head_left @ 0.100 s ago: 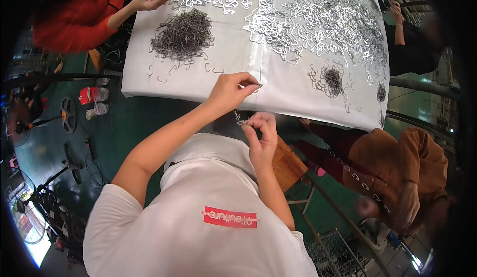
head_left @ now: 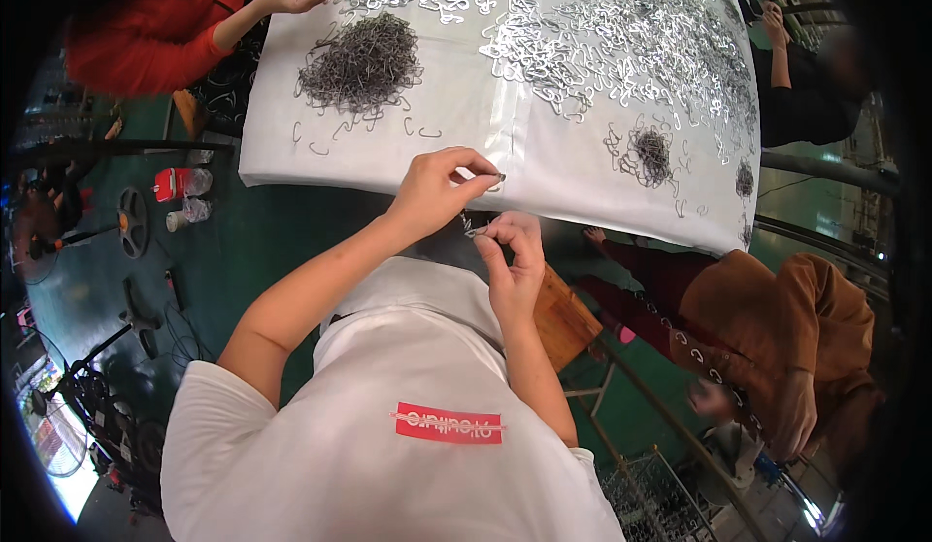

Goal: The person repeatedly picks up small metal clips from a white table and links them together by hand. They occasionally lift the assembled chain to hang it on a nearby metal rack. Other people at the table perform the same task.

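My left hand [head_left: 433,192] is at the near edge of the table, thumb and forefinger pinched on a small metal hook [head_left: 500,178], mostly hidden by the fingertips. Lower and just to the right, my right hand [head_left: 516,249] pinches a short metal chain [head_left: 469,225] of linked pieces in front of my body. Part of the chain passes up behind my left wrist, out of sight. Beyond my left hand, a dark heap of thin wire hooks [head_left: 361,64] lies on the white-covered table [head_left: 442,129], with several loose ones around it.
Shiny flat metal links [head_left: 592,47] spread across the far and right table. A smaller hook pile [head_left: 650,153] lies at right. People sit around: a red sleeve [head_left: 146,37] far left, a brown-clad person [head_left: 777,319] with a chain at right. A wooden stool [head_left: 563,323] stands beside me.
My left hand has moved slightly left and nearer to me, still pinching the hook. My right hand stays almost in place. The brown-clad person's hands have shifted a little.
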The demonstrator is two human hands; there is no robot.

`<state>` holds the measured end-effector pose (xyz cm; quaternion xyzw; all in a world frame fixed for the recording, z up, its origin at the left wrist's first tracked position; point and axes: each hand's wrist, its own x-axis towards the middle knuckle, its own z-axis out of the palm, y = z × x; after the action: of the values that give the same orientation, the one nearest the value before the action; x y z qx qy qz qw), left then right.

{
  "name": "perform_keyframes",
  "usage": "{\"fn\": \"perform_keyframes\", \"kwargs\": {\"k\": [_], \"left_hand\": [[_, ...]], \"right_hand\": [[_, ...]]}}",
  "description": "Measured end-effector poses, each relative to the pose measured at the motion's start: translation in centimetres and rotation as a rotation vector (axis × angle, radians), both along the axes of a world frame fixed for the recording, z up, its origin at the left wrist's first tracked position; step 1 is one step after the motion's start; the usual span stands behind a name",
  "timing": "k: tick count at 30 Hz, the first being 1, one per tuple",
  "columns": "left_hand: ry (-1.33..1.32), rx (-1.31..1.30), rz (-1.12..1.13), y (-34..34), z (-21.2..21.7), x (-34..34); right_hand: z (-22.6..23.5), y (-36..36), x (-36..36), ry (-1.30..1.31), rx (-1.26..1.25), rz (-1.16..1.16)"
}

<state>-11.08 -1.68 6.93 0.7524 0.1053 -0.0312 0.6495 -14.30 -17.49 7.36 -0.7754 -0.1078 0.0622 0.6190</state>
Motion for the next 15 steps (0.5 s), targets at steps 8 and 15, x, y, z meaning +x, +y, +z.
{"fn": "perform_keyframes", "kwargs": {"k": [8,15], "left_hand": [[-0.140,0.062,0.028,2.0,2.7,-5.9],[-0.314,0.090,0.131,3.6,3.2,-9.4]], "right_hand": [[-1.1,1.7,-0.8,-0.061,-0.022,0.060],[-0.9,2.6,-1.2,0.141,0.035,0.240]]}}
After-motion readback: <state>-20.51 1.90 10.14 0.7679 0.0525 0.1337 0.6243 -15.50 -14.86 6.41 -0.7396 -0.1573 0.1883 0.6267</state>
